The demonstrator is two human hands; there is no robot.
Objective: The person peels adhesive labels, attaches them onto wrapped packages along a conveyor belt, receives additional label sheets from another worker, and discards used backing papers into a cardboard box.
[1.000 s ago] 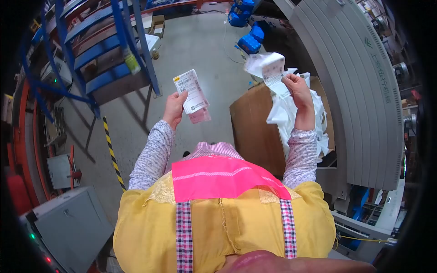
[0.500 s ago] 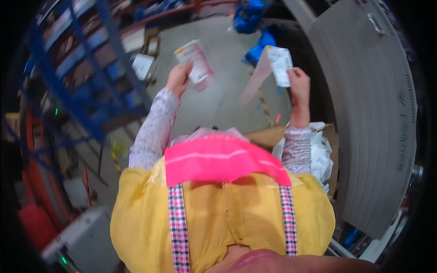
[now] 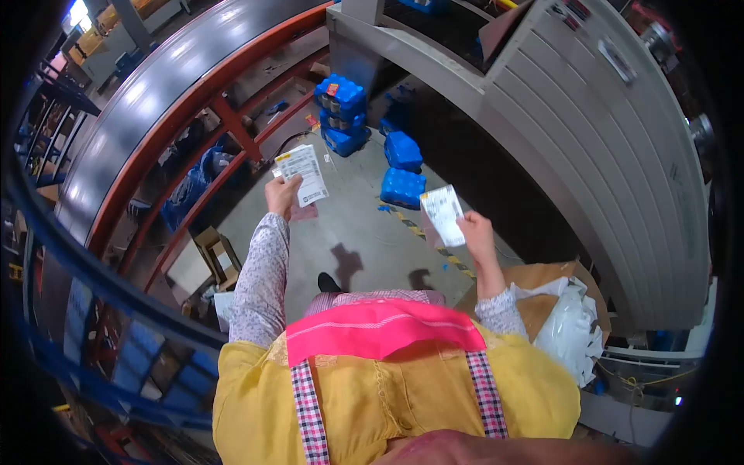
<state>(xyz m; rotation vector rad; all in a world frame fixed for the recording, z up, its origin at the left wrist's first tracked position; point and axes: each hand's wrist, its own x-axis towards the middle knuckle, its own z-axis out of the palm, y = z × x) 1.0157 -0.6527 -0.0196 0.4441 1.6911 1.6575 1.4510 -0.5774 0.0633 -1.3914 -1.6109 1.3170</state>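
Observation:
My left hand (image 3: pixel 280 197) pinches white printed labels (image 3: pixel 307 167) with a yellow mark at one corner. A pinkish, see-through strip (image 3: pixel 304 212) hangs below them. On the right, my right hand (image 3: pixel 477 232) grips another white printed label (image 3: pixel 442 215) by its lower edge, with a pinkish edge showing behind it. Both hands are closed and held apart in front of me, above the grey floor. The print is too small to read, and the exact number of sheets in the left hand cannot be made out.
Blue wrapped packs (image 3: pixel 341 116) are stacked on the floor ahead, with more blue packs (image 3: pixel 404 187) nearby. A conveyor (image 3: pixel 167 89) with a red frame curves along the left. At right stand a grey ribbed panel (image 3: pixel 597 163) and a cardboard box (image 3: pixel 521 288) holding white plastic bags (image 3: pixel 568 329).
My view has swung, bringing the conveyor and more blue packs into sight. Both hands still hold their labels, whose printed faces now show more fully; the pink strips trail less.

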